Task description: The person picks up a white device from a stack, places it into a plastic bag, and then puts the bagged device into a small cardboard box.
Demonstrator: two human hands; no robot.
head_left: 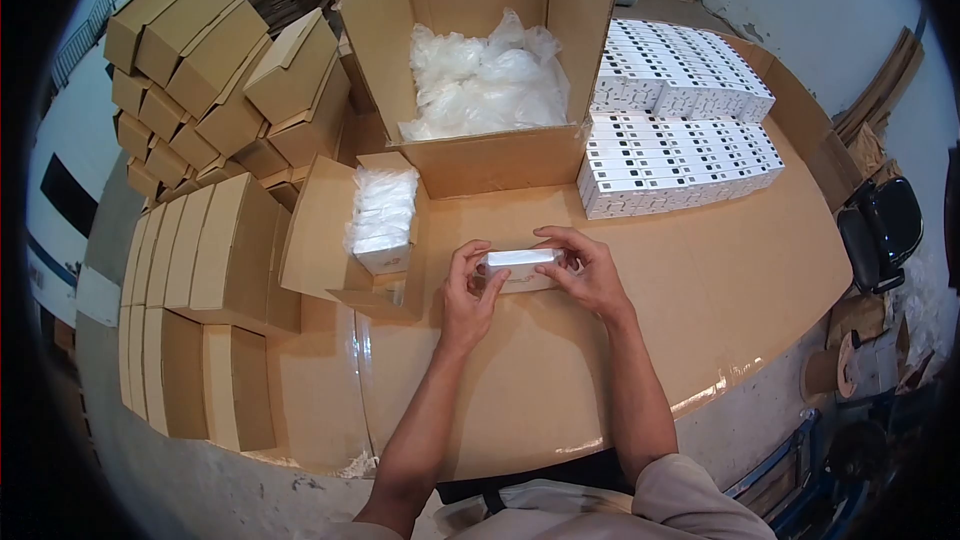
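A small white box (520, 258) is held just above the cardboard-covered table, in front of me. My left hand (468, 285) grips its left end, and my right hand (590, 275) its right end, fingers behind and thumbs on the near side. Clear plastic seems to show at its ends. Left of my hands stands an open brown carton (385, 295) with a row of plastic-wrapped white boxes (383, 215) inside. Beyond my hands is a large open carton (490, 168) with crumpled clear plastic bags (490, 75) in it.
Stacked white boxes (685, 160) stand at the back right of the table (690, 290). Closed brown cartons (235, 250) line the left side, with a taller carton pile (205, 70) behind. A black chair (885, 230) stands past the right edge.
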